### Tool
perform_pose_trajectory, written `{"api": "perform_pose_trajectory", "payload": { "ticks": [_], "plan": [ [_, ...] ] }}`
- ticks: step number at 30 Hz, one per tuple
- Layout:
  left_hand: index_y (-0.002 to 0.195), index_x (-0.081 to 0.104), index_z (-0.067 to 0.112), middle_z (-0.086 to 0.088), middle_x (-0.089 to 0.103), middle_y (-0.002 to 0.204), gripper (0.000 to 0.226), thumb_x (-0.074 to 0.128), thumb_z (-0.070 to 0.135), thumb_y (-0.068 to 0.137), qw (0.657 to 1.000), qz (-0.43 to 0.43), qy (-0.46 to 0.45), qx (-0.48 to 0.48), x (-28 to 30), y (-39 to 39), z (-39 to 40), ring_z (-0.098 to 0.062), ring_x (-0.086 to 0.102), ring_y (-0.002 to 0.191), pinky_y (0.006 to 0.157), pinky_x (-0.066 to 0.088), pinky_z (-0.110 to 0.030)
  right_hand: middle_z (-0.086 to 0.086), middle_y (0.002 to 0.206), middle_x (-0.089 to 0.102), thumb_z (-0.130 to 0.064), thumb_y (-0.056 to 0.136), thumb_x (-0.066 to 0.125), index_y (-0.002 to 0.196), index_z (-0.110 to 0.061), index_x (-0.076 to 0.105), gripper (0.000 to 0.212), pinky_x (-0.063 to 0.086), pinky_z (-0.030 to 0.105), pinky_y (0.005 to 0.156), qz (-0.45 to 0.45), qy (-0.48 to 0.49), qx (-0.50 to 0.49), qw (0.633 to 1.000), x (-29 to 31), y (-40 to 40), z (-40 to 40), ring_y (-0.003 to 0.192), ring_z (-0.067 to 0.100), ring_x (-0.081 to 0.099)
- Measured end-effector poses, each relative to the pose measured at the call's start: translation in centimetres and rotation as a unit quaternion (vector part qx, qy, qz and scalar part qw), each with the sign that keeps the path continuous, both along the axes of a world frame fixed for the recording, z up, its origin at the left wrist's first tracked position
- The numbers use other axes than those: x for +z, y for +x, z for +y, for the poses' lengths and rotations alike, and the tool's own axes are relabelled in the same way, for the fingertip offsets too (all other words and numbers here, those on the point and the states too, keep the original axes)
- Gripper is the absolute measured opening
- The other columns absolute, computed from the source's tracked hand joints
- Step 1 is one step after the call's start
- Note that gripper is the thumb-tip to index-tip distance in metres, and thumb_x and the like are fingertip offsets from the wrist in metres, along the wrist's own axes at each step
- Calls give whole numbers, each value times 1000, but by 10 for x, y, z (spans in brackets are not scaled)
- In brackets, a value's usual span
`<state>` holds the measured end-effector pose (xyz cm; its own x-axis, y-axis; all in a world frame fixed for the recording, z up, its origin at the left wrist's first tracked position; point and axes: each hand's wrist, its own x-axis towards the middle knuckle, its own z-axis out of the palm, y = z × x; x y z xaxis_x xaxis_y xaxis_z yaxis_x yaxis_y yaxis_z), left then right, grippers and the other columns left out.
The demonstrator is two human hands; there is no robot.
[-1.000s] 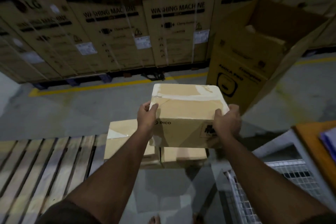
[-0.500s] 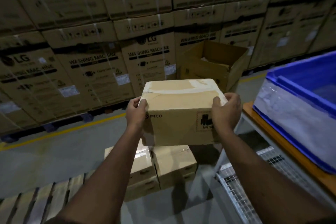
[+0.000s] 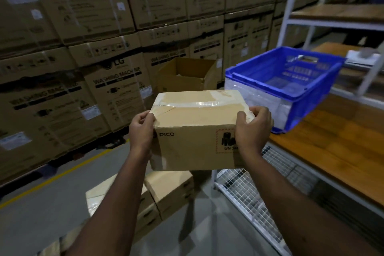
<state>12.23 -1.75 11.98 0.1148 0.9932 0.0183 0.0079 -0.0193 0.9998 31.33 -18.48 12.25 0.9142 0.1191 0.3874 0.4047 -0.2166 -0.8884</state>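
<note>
PICO box [image 3: 193, 131] up in air, just off bench [image 3: 332, 151] left edge. left hand [image 3: 141, 129] and right hand [image 3: 252, 129] grip its ends, fingers [image 3: 242, 115] curled over top edge. blue crate [image 3: 280, 81] hogs bench corner behind box, bare wood nearer. floor boxes [image 3: 170, 191] below.

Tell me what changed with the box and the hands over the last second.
The PICO box rose away from the floor boxes and swung right, toward the wooden shelf and its blue crate. Left hand and right hand kept their grip on its two ends; nothing was let go. The floor boxes stayed put.
</note>
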Motion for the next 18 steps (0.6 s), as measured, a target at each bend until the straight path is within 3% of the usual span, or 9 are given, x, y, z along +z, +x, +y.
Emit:
{"api": "perform_pose_trajectory", "payload": {
  "ticks": [6, 14, 18],
  "plan": [
    [123, 64, 20, -3, 65, 112, 34, 59, 35, 92, 999, -2, 18, -41, 3, 29, -62, -16, 59, 96, 69, 44, -32, -1, 113, 58, -25, 85, 63, 106, -19, 55, 23, 41, 29, 82, -25, 23, -41, 999, 7, 12, -78, 109, 16, 49],
    [114, 69, 25, 6, 65, 106, 32, 58, 36, 86, 994, -8, 54, -93, 6, 83, -164, -12, 59, 95, 75, 48, -36, -5, 103, 52, -19, 82, 63, 100, -17, 57, 20, 35, 29, 78, -47, 27, -115, 992, -1, 37, -205, 102, 16, 46],
    [113, 71, 20, 5, 68, 104, 31, 60, 29, 86, 991, -36, 52, -120, 1, 115, -208, -8, 61, 90, 74, 48, -31, -6, 106, 50, -20, 83, 62, 101, -19, 56, 20, 44, 36, 79, -44, 32, -142, 988, -6, 55, -258, 105, 17, 46]
  ]
}}
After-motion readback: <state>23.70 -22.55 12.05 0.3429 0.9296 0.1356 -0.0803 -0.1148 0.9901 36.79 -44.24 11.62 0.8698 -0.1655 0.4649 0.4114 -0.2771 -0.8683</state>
